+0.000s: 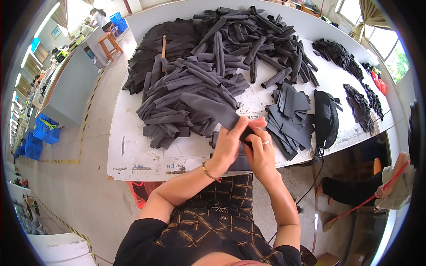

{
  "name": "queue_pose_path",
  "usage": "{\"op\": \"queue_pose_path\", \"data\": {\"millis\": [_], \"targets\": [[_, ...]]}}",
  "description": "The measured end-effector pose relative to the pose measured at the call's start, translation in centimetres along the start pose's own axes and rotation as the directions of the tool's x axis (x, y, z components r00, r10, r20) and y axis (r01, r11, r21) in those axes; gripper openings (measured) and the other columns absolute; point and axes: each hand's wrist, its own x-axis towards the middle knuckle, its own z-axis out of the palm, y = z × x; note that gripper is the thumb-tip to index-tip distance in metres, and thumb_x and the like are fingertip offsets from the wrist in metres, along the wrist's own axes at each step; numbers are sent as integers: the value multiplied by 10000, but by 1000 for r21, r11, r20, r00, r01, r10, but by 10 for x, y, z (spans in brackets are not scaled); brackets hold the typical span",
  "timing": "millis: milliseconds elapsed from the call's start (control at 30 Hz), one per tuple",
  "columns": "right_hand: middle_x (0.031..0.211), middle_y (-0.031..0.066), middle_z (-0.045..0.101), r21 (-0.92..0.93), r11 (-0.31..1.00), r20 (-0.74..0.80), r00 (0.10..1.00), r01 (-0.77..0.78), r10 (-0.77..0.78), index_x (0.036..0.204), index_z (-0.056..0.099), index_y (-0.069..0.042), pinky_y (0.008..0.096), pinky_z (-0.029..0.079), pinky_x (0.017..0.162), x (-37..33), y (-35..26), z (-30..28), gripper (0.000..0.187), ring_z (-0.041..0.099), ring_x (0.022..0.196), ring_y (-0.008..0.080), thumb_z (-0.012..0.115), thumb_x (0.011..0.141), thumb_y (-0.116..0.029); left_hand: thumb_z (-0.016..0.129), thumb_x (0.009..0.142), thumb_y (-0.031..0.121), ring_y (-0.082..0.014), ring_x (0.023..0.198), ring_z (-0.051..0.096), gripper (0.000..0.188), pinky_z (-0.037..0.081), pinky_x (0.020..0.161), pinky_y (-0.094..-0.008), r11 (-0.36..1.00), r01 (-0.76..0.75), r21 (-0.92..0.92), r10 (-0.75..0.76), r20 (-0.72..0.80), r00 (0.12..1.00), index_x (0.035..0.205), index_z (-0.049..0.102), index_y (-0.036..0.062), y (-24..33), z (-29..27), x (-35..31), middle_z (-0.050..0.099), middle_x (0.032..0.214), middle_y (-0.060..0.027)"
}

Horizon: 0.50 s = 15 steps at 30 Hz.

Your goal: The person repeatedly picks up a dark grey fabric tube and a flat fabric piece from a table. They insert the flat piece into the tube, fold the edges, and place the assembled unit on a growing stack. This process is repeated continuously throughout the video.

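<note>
Near the table's front edge, my left hand is closed on one end of a dark grey fabric piece. The rest of the piece stretches away to the left over a heap of rolled fabric pieces. My right hand, with a ring on one finger, grips the same end close beside the left. Its fingers are curled, and the held edge is partly hidden between the two hands. Beneath and just in front of them, another dark piece lies at the table's edge.
A stack of flat dark rectangles and a black mesh object lie right of my hands. Behind are more fabric rolls and flat layered cloth. Dark bundles line the white table at right. A person sits at the right.
</note>
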Motion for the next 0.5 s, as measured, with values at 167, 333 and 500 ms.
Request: {"op": "queue_pose_path", "data": {"millis": [167,333,500], "targets": [[1102,180,534,-3,998,-32,998,-59,59,1042,554,-33,451,491,792,4,-17,-7,341,563,969,371,749,762,-24,541,1018,259,-243,1021,667,329,506,952,-387,1000,-5,11,5,-39,999,1043,638,-55,15,1,2,701,1076,-198],[1057,177,571,11,999,-47,998,51,-50,1053,567,-19,419,517,700,7,-3,-9,305,617,871,370,735,798,-14,545,1017,252,-233,1080,647,276,488,979,-386,997,23,-72,-21,33,999,1043,624,-11,-3,5,-5,701,1080,-193],[1012,167,578,95,993,-2,997,-72,72,1003,561,-16,432,507,715,8,-10,-10,242,596,875,369,703,807,-2,558,1010,273,-246,1070,649,290,500,951,-376,996,73,-52,-72,12,997,1043,609,-11,0,3,-7,689,1109,-199]]}}
